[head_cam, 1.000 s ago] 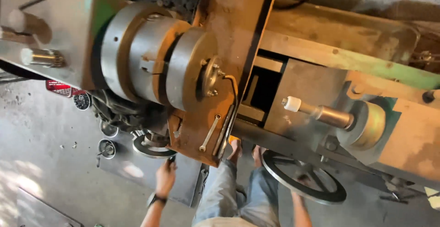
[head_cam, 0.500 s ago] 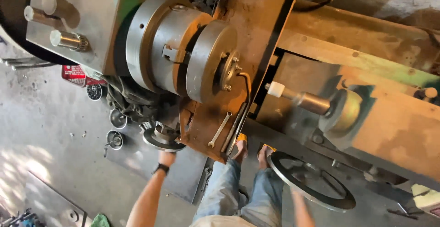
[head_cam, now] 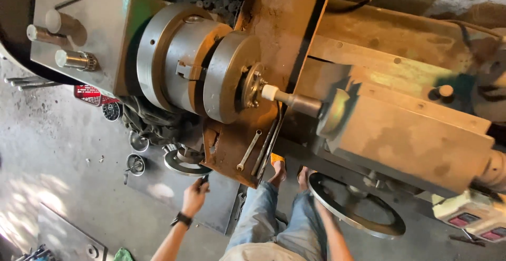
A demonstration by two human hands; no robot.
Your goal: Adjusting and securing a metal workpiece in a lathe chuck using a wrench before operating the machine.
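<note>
I look down on an old lathe. Its chuck (head_cam: 179,63) holds a thick grey disc (head_cam: 229,76), and the tailstock (head_cam: 411,134) points its white-tipped centre (head_cam: 292,100) at the disc's hub. My left hand (head_cam: 195,193), with a watch on the wrist, is closed on the dark handle of a small handwheel (head_cam: 182,165) low on the carriage. My right forearm reaches up to the near rim of the large handwheel (head_cam: 358,219); the right hand (head_cam: 318,209) is mostly hidden there. A wrench (head_cam: 249,150) lies on the rusty apron.
Headstock levers (head_cam: 74,58) stick out at the upper left. A red box (head_cam: 89,93) and small round tins (head_cam: 136,161) sit on the concrete floor. A control box with red buttons (head_cam: 474,216) hangs at the lower right. My sandalled feet (head_cam: 278,170) stand under the bed.
The tailstock and its centre have moved left, from well clear of the disc to almost touching its hub. My left hand has stayed at the small handwheel; the view has shifted.
</note>
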